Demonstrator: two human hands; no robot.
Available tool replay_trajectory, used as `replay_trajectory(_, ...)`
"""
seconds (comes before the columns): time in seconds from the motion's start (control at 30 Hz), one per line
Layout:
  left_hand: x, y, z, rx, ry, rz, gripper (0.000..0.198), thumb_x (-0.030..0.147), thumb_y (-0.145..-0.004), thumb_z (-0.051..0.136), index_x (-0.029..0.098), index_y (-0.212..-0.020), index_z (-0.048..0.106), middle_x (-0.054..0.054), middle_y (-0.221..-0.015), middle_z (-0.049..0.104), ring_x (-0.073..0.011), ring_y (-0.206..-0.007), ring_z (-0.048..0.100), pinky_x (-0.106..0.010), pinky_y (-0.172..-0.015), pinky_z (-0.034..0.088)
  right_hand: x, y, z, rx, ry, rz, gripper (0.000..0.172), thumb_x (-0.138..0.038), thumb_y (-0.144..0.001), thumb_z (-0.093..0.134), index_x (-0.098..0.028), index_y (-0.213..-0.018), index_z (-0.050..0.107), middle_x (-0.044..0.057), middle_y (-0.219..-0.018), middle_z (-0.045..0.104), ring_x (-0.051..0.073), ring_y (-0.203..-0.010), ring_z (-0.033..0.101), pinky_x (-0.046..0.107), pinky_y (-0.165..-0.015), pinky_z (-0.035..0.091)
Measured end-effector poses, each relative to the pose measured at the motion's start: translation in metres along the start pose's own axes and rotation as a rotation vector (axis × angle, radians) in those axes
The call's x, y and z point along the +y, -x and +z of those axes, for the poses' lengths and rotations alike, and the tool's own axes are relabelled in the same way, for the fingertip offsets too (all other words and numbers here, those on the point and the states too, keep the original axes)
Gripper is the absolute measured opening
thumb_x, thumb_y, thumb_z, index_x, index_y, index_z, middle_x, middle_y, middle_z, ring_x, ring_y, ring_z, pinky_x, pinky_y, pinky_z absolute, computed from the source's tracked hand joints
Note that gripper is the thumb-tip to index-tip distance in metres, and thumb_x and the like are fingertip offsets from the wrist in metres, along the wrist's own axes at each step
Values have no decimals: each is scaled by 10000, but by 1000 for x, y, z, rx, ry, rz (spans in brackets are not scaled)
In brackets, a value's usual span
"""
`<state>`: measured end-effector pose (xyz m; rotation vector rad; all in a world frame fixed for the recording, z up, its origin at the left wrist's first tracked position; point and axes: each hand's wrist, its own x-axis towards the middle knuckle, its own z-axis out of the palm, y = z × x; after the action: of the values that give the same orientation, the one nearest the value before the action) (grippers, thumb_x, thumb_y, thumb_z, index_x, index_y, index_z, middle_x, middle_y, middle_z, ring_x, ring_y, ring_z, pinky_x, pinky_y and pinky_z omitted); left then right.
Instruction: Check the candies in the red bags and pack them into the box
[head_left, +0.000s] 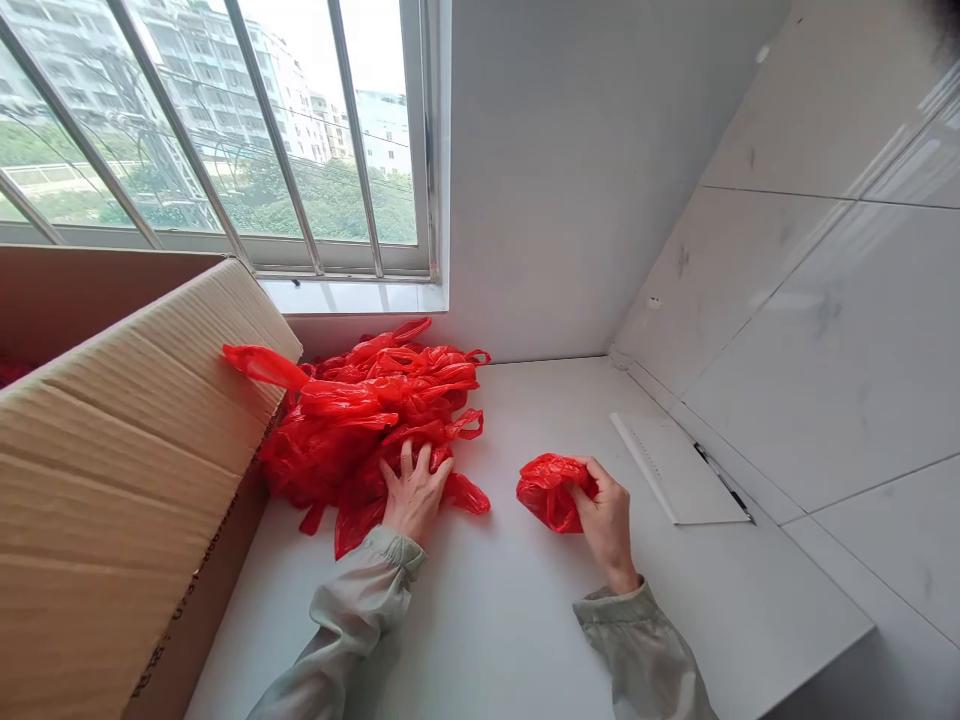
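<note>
A heap of red plastic bags (367,410) lies on the white counter (510,620) under the window. My left hand (414,492) rests on the near edge of the heap, fingers spread flat on the plastic. A little to the right, apart from the heap, my right hand (606,520) is closed on one crumpled red bag (551,490) that sits balled up on the counter. Both arms wear pale grey-green sleeves.
A large open cardboard box (127,480) stands at the left, its flap leaning over the heap. A flat white sheet (682,470) with a dark pen beside it lies by the tiled right wall. A barred window (225,130) is behind.
</note>
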<state>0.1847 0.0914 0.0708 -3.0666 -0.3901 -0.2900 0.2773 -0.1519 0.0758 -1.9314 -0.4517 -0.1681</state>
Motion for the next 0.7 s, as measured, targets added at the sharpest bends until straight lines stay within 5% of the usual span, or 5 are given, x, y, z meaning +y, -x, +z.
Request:
replay_trajectory(0.1, 1, 5, -3, -76, 39, 78, 479, 130, -717, 755, 246, -1171, 656, -197, -1454, 421, -510, -1390, 221, -820, -981, 211, -9, 0, -1, -24, -84, 38, 157, -315, -862, 568, -208, -942, 649, 7, -837, 692, 176, -746, 600, 262, -688, 476)
replay_trajectory(0.2, 1, 8, -17, -79, 105, 136, 377, 143, -774, 702, 264, -1129, 661, -160, -1475, 401, -475, -1420, 181, -800, -983, 257, -14, -2, 2, -133, -166, -11, 184, -352, -859, 589, -203, -943, 657, 14, -853, 707, 181, -769, 626, 259, -691, 488)
replay_trajectory(0.4, 24, 13, -45, 63, 703, 447, 484, 295, -870, 664, 275, -1321, 488, -104, -1398, 458, -278, -1281, 470, -442, -1039, 464, -25, -3, 15, -338, -217, -123, 223, -221, -790, 625, -219, -1010, 663, 28, -1010, 720, 186, -893, 667, 283, -831, 510)
replay_trajectory(0.57, 46, 14, -41, -64, 673, 398, 481, 171, -815, 684, 234, -1261, 514, -72, -1226, 580, -223, -1011, 642, -333, -860, 541, -24, 7, 12, -553, -235, -189, 508, -133, -713, 632, -230, -1209, 579, 40, -1148, 672, 197, -1038, 636, 321, -921, 507)
replay_trajectory(0.7, 40, 14, -42, -98, 610, 385, 298, 90, -788, 602, 209, -1061, 598, -31, -987, 642, -193, -847, 647, -269, -728, 500, -14, 10, 5, -574, -216, -130, 373, -163, -781, 597, -220, -1148, 628, 37, -1032, 701, 185, -967, 653, 323, -909, 504)
